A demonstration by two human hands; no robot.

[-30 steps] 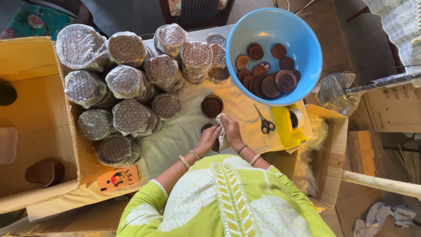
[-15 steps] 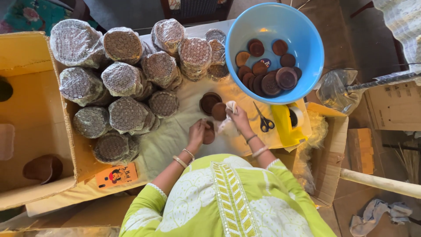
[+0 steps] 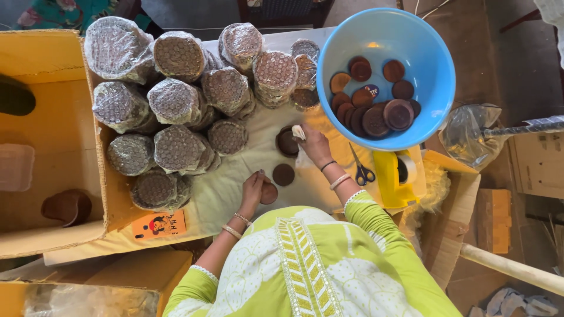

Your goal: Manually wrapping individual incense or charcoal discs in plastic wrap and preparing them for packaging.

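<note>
Wrapped stacks crowd the sheet's far left part, beside an open carton further left. Basin far right, loose discs inside. Scissors and tape dispenser just below the basin. One disc lies between left hand and right hand; another disc touches the right hand.

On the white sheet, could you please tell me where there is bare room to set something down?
The white sheet is bare between the left hand and the wrapped bundles, toward the orange card. It is crowded near the right hand: brown discs, blue bowl, scissors.
</note>
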